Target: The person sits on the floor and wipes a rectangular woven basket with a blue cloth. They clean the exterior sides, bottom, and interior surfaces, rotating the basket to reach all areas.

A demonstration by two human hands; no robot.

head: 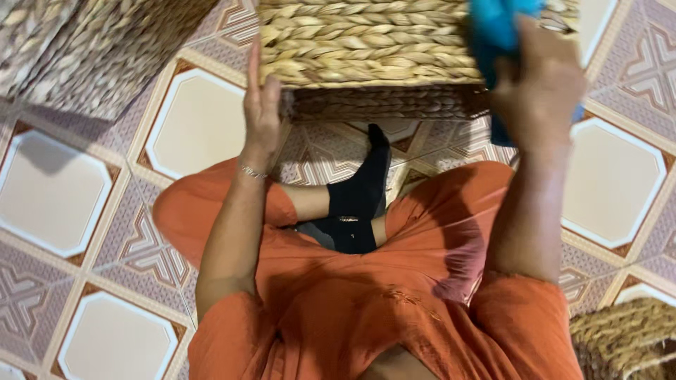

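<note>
Left hand (262,105): positioned left of centre in the upper half of the frame. The fingers are extended and held together, pointing toward the top edge. The palm lies flat against the left end of the woven basket (366,49). The hand braces the basket; it is not closed around anything.

Right hand (539,88): positioned in the upper right of the frame, at the right end of the same basket. The fingers are closed around a blue cloth (496,32). The cloth bunches above the knuckles and overlaps the basket's right end; a small portion shows again below the hand. The hand is slightly blurred, so individual finger positions cannot be resolved.

Basket: located at top centre, its upper part cut off by the frame edge. The long axis runs left to right across the frame, between the two hands. The braided side wall faces the camera, with a darker woven band beneath it. Both hands are at the basket, one at each end; the right hand carries the cloth to its surface.

Surroundings: a second basket (91,49) occupies the upper left corner and a third basket (627,338) the lower right corner, both on the patterned tile floor (63,190). The person sits cross-legged in orange clothing (366,302) with black socks (359,197).
</note>
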